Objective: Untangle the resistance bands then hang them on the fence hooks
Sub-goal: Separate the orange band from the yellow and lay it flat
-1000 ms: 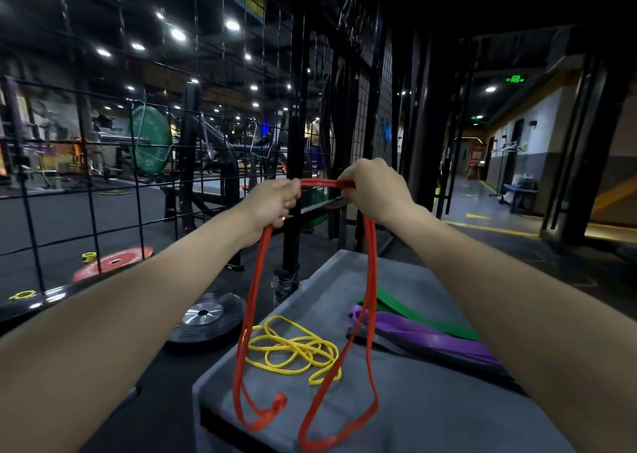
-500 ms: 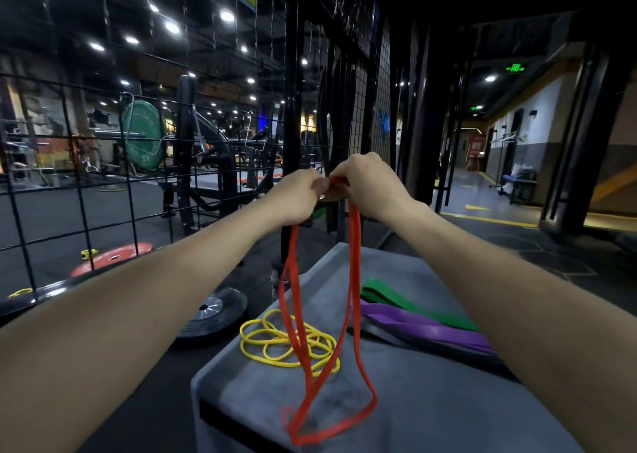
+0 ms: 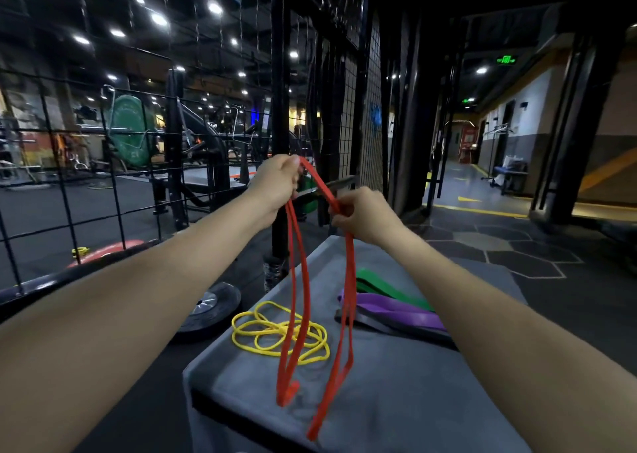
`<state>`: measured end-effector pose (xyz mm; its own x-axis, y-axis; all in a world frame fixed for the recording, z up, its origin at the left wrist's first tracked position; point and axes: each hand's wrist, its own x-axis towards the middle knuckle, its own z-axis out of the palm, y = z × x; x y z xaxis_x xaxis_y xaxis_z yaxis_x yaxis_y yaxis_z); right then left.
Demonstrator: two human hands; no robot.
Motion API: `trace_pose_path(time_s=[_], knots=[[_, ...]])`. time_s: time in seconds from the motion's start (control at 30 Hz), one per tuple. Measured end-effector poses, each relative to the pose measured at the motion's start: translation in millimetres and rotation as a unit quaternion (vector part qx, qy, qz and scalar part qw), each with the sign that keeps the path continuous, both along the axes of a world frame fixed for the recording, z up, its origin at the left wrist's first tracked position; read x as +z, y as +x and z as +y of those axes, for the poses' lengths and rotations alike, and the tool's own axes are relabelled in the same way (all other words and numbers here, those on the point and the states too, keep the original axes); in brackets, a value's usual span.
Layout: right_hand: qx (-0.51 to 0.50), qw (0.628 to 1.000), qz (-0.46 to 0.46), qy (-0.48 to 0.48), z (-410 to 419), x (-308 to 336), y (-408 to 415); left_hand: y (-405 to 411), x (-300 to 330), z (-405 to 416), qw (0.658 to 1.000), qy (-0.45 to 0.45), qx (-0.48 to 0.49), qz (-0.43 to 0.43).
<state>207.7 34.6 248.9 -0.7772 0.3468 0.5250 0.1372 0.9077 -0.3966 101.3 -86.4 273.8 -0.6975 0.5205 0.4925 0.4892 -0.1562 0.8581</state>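
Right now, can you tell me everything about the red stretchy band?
The red band is a long, thin, flat loop that looks like rubber. Both hands hold it up: the left hand pinches the higher end, the right hand grips it lower, with a short stretch between them. Two doubled loops hang down, and their bottom ends reach the grey box top. One loop hangs in front of the yellow band.

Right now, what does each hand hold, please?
Left hand: closed, holding the red band.
Right hand: closed, holding the same red band.
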Motion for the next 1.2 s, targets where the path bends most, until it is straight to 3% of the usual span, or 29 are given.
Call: trace_pose_path(time_s=[0.2, 0.37, 0.53, 0.67, 0.77, 0.9, 1.0, 1.2], knots=[[-0.026, 0.992, -0.115, -0.044, 23.6, -53.4, 17.9, -15.1, -6.5, -6.6, 0.976, 0.112, 0.082, -0.17], [-0.031, 0.989, -0.107, -0.1, 43.0, -84.4, 30.7, -21.6, -17.3, -7.8, 0.956, 0.135, 0.103, -0.238], [-0.096, 0.973, -0.192, -0.084, 67.2, -116.0, 49.1, -35.9, -30.1, -11.8, 0.916, 0.188, 0.134, -0.328], [-0.125, 0.964, -0.213, -0.099, 81.8, -139.9, 66.3, -49.9, -49.6, -16.2, 0.902, 0.184, 0.174, -0.349], [-0.128, 0.961, -0.217, -0.112, 85.5, -156.7, 64.5, -59.9, -72.0, -7.3, 0.92, 0.121, 0.22, -0.302], [-0.126, 0.958, -0.225, -0.122, 88.4, -180.2, 55.8, -50.8, -112.1, 23.8, 0.963, -0.041, 0.248, -0.099], [-0.118, 0.958, -0.229, -0.126, 91.3, -198.0, 50.6, -9.2, -147.2, 52.8, 0.975, -0.125, 0.181, -0.017], [-0.079, 0.972, -0.21, -0.068, 94.5, -221.7, 42.0, 42.6, -218.2, 106.7, 0.975, -0.221, 0.027, 0.027]])
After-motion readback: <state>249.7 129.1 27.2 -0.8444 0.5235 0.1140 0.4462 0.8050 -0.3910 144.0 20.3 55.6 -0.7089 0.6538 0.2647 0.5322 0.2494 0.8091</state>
